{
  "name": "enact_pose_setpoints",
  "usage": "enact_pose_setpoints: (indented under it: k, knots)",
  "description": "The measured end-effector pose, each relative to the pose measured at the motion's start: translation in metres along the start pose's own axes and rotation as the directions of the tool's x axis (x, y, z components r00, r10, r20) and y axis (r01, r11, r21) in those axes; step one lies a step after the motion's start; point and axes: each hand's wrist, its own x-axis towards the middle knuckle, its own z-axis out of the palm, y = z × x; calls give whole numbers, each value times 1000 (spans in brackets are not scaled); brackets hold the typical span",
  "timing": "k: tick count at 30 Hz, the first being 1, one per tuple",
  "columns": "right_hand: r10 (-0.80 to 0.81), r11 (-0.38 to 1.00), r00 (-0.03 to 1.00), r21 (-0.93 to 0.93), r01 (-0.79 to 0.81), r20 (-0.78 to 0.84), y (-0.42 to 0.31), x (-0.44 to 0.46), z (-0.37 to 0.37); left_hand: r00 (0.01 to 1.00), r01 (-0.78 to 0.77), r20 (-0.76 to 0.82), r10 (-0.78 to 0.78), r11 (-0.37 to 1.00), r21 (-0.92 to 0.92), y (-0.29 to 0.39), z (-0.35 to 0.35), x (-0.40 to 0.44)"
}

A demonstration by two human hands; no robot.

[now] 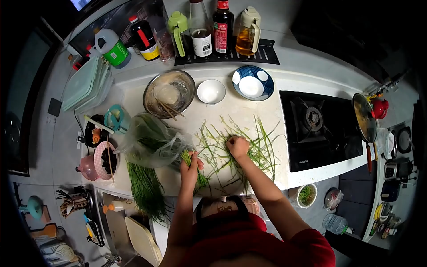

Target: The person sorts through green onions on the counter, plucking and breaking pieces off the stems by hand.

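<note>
My left hand (190,167) is closed around a small bunch of garlic chives (202,179), at the counter's front edge. My right hand (238,146) has its fingers curled down into loose garlic chives (263,153) scattered over the counter; the fingertips are partly hidden. Left of my left hand lies a thick dark green bundle of garlic chives (144,184), its tips hanging over the edge. Behind that bundle, a clear plastic bag (164,144) holds more greens.
Along the back stand a metal bowl (148,95) with dough and chopsticks, a white bowl (211,92) and a blue patterned bowl (240,71). A gas stove (329,147) is on the right. A bin (312,202) with green scraps stands below. Bottles (222,26) line the ledge.
</note>
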Motion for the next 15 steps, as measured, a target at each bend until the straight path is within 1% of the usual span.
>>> enact_pose_setpoints:
  k: [1, 3, 4, 6, 7, 10, 11, 14, 15]
  knots:
    - [51, 989, 998, 137, -57, 47, -3, -1, -4, 1000, 0, -4, 0, 1000, 10, 0, 0, 1]
    - [132, 902, 978, 390, -185, 160, -9, -7, -13, 1000, 5, 16, -6, 1000, 13, -4, -1, 4]
    - [122, 814, 979, 547, -194, 166, -8, -12, -9, 1000, 8, 27, -9, 1000, 15, -6, -1, 6]
    - [99, 563, 980, 802, -199, 174, -5, -19, 0, 999, -29, -17, 31, 989, 144, -15, 2, 10]
    - [79, 573, 974, 790, -219, 213, -20, -23, -26, 998, -45, -37, 54, 977, 209, -15, 6, 11]
    - [-41, 474, 984, 870, -132, 172, -38, -34, -56, 982, -161, -63, 178, 964, 212, -4, 28, 11]
    - [-65, 431, 971, 884, -179, 229, -44, -38, -67, 990, -129, -31, 140, 963, 237, 6, 33, 10]
    - [-112, 407, 963, 895, -181, 245, -54, -49, -86, 997, -76, 38, 69, 971, 228, 17, 46, 11]
    - [-165, 441, 954, 884, -155, 250, -51, -49, -87, 999, -47, 13, 45, 968, 246, 19, 48, 11]
